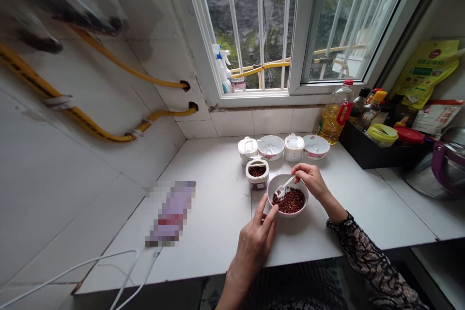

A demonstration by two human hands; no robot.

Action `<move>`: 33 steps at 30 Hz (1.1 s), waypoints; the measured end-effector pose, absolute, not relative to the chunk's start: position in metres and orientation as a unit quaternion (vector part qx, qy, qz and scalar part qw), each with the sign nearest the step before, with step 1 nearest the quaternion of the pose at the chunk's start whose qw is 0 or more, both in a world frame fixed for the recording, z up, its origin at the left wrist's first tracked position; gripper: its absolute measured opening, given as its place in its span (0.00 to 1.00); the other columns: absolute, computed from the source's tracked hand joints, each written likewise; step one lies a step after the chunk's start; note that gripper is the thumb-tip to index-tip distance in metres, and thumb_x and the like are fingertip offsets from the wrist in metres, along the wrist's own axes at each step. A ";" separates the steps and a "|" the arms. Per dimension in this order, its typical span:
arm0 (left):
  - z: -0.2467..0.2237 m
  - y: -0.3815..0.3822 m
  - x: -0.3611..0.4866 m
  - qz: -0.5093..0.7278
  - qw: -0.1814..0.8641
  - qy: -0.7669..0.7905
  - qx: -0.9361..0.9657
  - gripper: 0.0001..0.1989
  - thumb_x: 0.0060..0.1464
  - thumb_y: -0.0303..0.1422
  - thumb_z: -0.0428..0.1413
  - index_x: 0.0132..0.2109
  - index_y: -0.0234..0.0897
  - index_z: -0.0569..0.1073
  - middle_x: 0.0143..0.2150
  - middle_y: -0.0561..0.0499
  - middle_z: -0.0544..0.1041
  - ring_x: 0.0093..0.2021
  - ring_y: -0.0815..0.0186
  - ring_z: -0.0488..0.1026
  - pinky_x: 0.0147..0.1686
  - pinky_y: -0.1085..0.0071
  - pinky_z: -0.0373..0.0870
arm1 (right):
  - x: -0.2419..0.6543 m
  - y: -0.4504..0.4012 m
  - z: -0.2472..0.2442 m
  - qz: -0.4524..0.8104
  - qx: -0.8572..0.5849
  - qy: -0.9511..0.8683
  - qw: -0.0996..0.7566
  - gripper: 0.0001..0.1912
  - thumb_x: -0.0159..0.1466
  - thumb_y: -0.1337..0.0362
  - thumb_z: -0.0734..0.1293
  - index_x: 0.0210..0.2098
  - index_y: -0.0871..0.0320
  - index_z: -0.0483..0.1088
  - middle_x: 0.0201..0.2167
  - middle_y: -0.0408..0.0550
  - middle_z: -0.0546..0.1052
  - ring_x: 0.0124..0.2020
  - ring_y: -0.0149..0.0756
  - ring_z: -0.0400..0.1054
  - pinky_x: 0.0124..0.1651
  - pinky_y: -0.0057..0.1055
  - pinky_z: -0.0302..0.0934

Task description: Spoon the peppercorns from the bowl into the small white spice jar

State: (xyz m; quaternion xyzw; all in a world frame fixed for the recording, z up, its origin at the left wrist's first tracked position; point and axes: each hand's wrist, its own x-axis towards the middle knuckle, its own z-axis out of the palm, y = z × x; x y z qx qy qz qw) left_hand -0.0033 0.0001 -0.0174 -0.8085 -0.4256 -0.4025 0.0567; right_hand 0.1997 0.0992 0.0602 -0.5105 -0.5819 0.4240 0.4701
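Observation:
A small white spoon (pixel 281 191) is pinched by its handle in my right hand (pixel 310 181), its scoop dipping toward dark red peppercorns (pixel 290 200). These lie in a white bowl (pixel 306 189) with a pink rim on the counter. My left hand (pixel 257 232) rests against the bowl's near left side, fingers stretched out along the rim. Just behind the bowl stands a small spice jar (pixel 257 185), its clear lid raised, with more dark red peppercorns inside.
Behind are two closed white jars (pixel 294 147) and two flowered bowls (pixel 317 147). An oil bottle (pixel 334 116) and a black box (pixel 358 147) of condiments stand right, beside a kettle (pixel 439 169). A blurred purple object (pixel 172 213) with a white cable (pixel 132 261) lies left.

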 end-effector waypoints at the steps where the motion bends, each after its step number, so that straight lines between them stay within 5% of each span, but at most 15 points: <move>1: -0.017 0.000 -0.003 -0.403 0.060 -0.425 -0.808 0.20 0.64 0.24 0.48 0.61 0.38 0.64 0.65 0.33 0.66 0.37 0.67 0.79 0.31 0.74 0.77 | 0.200 0.100 0.060 0.428 -0.510 -0.576 0.474 0.07 0.50 0.63 0.62 0.23 0.57 0.71 0.15 0.41 0.72 0.21 0.33 0.67 0.32 0.30 0.64; 9: -0.016 0.001 -0.003 -0.409 0.069 -0.419 -0.808 0.18 0.64 0.24 0.48 0.60 0.35 0.66 0.64 0.32 0.67 0.37 0.68 0.79 0.31 0.75 0.76 | 0.175 0.100 0.076 0.277 -0.453 -0.653 0.540 0.09 0.64 0.60 0.62 0.37 0.57 0.72 0.31 0.49 0.80 0.36 0.39 0.74 0.44 0.37 0.66; 16: -0.015 0.002 -0.002 -0.408 0.069 -0.418 -0.808 0.17 0.66 0.26 0.47 0.60 0.35 0.66 0.63 0.32 0.67 0.38 0.67 0.79 0.32 0.75 0.76 | 0.158 0.093 0.073 0.007 -0.341 -0.824 0.452 0.12 0.67 0.72 0.57 0.38 0.56 0.72 0.33 0.48 0.80 0.34 0.39 0.70 0.54 0.43 0.57; 21: -0.015 0.001 -0.002 -0.413 0.067 -0.417 -0.807 0.17 0.66 0.26 0.47 0.60 0.35 0.66 0.63 0.31 0.67 0.38 0.67 0.79 0.32 0.73 0.76 | 0.182 0.093 0.075 -0.013 -0.377 -0.791 0.482 0.09 0.63 0.71 0.61 0.33 0.55 0.71 0.26 0.43 0.78 0.29 0.37 0.68 0.50 0.41 0.58; 27: -0.014 0.001 -0.002 -0.415 0.064 -0.414 -0.807 0.17 0.66 0.25 0.47 0.60 0.34 0.66 0.64 0.30 0.66 0.37 0.67 0.79 0.32 0.73 0.76 | 0.196 0.095 0.062 -0.022 -0.408 -0.824 0.393 0.09 0.59 0.72 0.60 0.27 0.56 0.69 0.22 0.43 0.75 0.25 0.34 0.66 0.52 0.41 0.56; 33: -0.015 0.000 -0.002 -0.412 0.068 -0.415 -0.808 0.17 0.65 0.25 0.47 0.60 0.34 0.66 0.63 0.30 0.67 0.36 0.67 0.79 0.31 0.73 0.76 | 0.183 0.089 0.054 0.112 -0.424 -0.822 0.363 0.10 0.58 0.72 0.59 0.25 0.56 0.70 0.21 0.41 0.75 0.24 0.32 0.65 0.53 0.40 0.56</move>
